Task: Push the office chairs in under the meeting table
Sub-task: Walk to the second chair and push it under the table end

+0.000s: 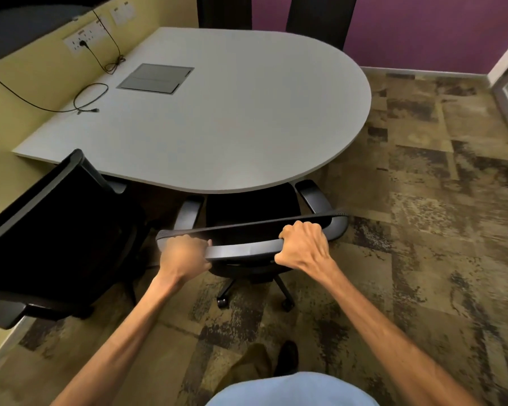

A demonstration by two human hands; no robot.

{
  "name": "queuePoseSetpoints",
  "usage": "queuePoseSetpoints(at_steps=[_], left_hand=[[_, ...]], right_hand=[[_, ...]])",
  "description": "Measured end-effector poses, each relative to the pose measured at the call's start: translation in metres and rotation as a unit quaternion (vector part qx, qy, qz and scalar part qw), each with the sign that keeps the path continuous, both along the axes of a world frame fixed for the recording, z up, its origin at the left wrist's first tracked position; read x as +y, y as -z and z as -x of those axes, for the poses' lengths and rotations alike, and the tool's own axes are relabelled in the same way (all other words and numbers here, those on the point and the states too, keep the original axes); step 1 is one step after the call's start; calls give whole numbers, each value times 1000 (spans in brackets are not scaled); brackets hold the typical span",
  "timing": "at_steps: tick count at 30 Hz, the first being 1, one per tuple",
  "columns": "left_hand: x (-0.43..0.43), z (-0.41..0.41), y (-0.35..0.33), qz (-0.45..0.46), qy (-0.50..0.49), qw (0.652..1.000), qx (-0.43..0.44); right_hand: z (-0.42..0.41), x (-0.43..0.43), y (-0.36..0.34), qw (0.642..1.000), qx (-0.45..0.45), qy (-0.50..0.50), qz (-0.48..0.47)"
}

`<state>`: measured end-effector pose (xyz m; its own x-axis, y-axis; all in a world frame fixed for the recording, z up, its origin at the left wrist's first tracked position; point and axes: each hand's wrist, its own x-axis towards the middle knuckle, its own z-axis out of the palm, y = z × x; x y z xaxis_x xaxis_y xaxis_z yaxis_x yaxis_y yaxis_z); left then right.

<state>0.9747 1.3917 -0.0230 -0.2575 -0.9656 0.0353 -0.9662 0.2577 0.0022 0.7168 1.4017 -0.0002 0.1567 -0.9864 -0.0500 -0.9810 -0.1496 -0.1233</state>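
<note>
– Gripping the top rail of the office chair, our left hand and right hand each wrap round it, fingers curled over its far edge; the left is blurred, yet its hold reads plainly enough.

– Where does the chair lie relative to us?

– Directly ahead, between our body and the rounded end of the surface; the front of its seat is already beneath the rim, while the backrest and casters stand out on the carpet.

– Which relation governs the coming push?

– The rail's long axis; it runs left to right across our view, skewed so that its right end appears farther forward than its left; we judge that the left hand must carry more of the push if the chair is to go in square.

– Any hazard?

– The armrests; the right one reaches the rim, and we cannot tell whether it clears beneath; a second chair stands just beside on the left, angled and not yet in.
</note>
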Motion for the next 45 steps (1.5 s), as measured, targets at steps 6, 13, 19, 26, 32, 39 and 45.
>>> queuePoseSetpoints(at_steps=[6, 13, 19, 26, 32, 39, 45], left_hand=[[-11, 2, -1, 25, -10, 1000, 16], [-36, -5, 0, 50, -6, 999, -7], [-52, -2, 5, 80, -14, 996, 40], [-44, 2, 4, 49, -9, 998, 41], [-68, 3, 7, 39, -17, 998, 38], [-118, 11, 11, 88, -18, 995, 41], [-160, 20, 8, 94, -31, 994, 36]], right_hand=[[3, -10, 1, 1000, -22, 19, 1], [-5, -26, 4, 999, -36, 9, 7], [-6, -45, 8, 1000, -18, 3, -12], [-1, -45, 12, 1000, -2, 14, -3], [1, -68, 14, 1000, -3, 13, -3], [7, -121, 15, 1000, 10, 16, -4], [16, -161, 12, 1000, 2, -5, 0]])
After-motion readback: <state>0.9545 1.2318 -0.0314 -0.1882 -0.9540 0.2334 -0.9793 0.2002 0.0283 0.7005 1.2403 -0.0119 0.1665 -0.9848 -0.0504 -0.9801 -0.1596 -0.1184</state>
